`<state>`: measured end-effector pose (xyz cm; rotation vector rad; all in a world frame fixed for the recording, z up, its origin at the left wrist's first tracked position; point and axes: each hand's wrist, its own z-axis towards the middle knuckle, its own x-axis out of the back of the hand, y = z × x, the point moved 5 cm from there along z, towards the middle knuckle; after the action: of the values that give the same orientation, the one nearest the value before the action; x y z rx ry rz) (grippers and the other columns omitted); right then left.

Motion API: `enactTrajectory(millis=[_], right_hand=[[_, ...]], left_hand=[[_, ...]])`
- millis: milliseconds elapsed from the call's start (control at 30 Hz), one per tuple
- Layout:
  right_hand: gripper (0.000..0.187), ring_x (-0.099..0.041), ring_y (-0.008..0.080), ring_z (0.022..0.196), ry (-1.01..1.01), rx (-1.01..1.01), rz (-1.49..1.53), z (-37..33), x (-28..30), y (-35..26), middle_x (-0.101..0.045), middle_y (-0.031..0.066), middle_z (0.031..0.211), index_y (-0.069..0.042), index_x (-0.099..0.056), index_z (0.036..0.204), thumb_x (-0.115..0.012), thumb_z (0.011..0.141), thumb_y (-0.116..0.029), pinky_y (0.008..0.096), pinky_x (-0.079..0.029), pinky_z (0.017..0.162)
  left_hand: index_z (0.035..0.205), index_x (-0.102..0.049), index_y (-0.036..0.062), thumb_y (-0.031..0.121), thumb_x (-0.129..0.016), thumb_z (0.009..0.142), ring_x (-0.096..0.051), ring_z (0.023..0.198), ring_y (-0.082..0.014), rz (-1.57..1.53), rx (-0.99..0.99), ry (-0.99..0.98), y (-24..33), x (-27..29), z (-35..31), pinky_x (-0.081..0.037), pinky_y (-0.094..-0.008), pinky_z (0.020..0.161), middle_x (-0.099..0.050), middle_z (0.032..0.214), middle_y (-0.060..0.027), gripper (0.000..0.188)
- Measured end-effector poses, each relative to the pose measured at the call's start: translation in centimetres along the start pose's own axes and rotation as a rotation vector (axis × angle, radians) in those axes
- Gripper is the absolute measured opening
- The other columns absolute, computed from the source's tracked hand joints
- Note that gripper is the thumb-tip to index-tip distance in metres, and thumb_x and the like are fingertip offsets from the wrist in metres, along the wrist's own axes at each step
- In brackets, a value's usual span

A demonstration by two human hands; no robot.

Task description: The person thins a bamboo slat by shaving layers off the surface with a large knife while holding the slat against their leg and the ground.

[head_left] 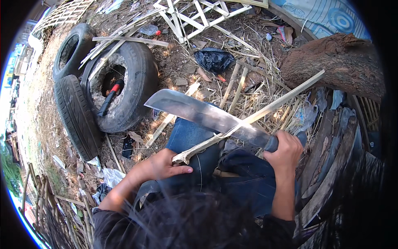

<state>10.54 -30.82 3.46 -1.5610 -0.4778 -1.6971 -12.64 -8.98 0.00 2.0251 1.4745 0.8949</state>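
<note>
My right hand (286, 150) is wrapped round the dark handle of a machete (192, 111). The broad, worn blade points up and to the left. Its lower part crosses a long split bamboo strip (286, 98), and the two touch or nearly touch there. The strip slants from my lap up to the right, with a ragged, splintered lower end. Around that lower end my left hand (163, 165) is closed, thumb lying along the near side; the other fingers are mostly hidden under the strip. My legs in blue jeans (186, 135) are beneath both.
Old tyres (143, 68) lie at the left; a red-and-black handled tool (111, 97) rests in one. Loose bamboo slats (120, 39) and a lattice frame (199, 20) are beyond. A thick log (327, 62) lies at the right, a black plastic bag (213, 60) ahead.
</note>
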Motion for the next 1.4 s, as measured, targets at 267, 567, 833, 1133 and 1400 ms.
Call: enactTrajectory(millis=[267, 567, 833, 1133, 1400], right_hand=[[0.022, -0.065, 0.0332, 0.068, 0.441, -0.668, -0.297, -5.3, 10.6, 19.1, -0.067, 0.0174, 0.074, 0.004, -0.066, 0.091, -0.065, 0.077, -0.013, 0.0412, -0.048, 0.063], [0.021, -0.063, 0.0354, 0.061, 0.102, -0.239, 0.433, -2.1, 0.8, -1.6, -0.062, 0.0138, 0.065, -0.005, -0.061, 0.076, -0.074, 0.062, -0.014, 0.0414, -0.048, 0.057], [0.032, -0.062, 0.0302, 0.065, -0.100, 0.091, 0.343, 0.0, -2.9, -7.4, -0.062, 0.0087, 0.069, -0.007, -0.059, 0.076, -0.077, 0.052, -0.018, 0.0401, -0.050, 0.063], [0.028, -0.062, 0.0385, 0.068, 0.039, -0.117, 0.020, 2.5, 1.6, 0.6, -0.062, 0.0162, 0.070, -0.005, -0.066, 0.085, -0.070, 0.059, -0.013, 0.0441, -0.048, 0.064], [0.016, -0.066, 0.0341, 0.068, 0.366, -0.650, -0.150, -2.1, 8.4, 15.6, -0.064, 0.0182, 0.069, 0.000, -0.065, 0.084, -0.067, 0.074, -0.012, 0.0423, -0.049, 0.063]], left_hand=[[0.102, -0.064, -0.0044, 0.039, -0.079, 0.080, -0.061, 0.073, -0.0147, 0.019, 0.145, -0.070, -0.8, 1.4, -0.3, -0.049, -0.0318, 0.066, -0.065, 0.077, -0.0090, 0.051], [0.112, -0.063, -0.0048, 0.039, -0.077, 0.080, -0.066, 0.088, -0.0233, -0.075, 0.041, 0.074, -1.4, 0.0, -0.1, -0.050, -0.0351, 0.081, -0.069, 0.100, -0.0192, 0.056], [0.119, -0.061, -0.0023, 0.031, -0.079, 0.077, -0.051, 0.061, -0.0180, 0.046, 0.051, 0.147, 1.1, -0.4, -1.6, -0.048, -0.0333, 0.061, -0.065, 0.087, -0.0157, 0.057], [0.107, -0.066, -0.0023, 0.033, -0.080, 0.076, -0.066, 0.072, -0.0246, 0.057, -0.031, 0.231, 0.3, -0.4, -1.8, -0.051, -0.0365, 0.068, -0.068, 0.081, -0.0181, 0.049], [0.088, -0.067, -0.0026, 0.036, -0.081, 0.076, -0.057, 0.051, -0.0182, 0.018, -0.129, 0.238, -2.7, 0.3, -1.3, -0.048, -0.0330, 0.055, -0.061, 0.060, -0.0125, 0.043]])
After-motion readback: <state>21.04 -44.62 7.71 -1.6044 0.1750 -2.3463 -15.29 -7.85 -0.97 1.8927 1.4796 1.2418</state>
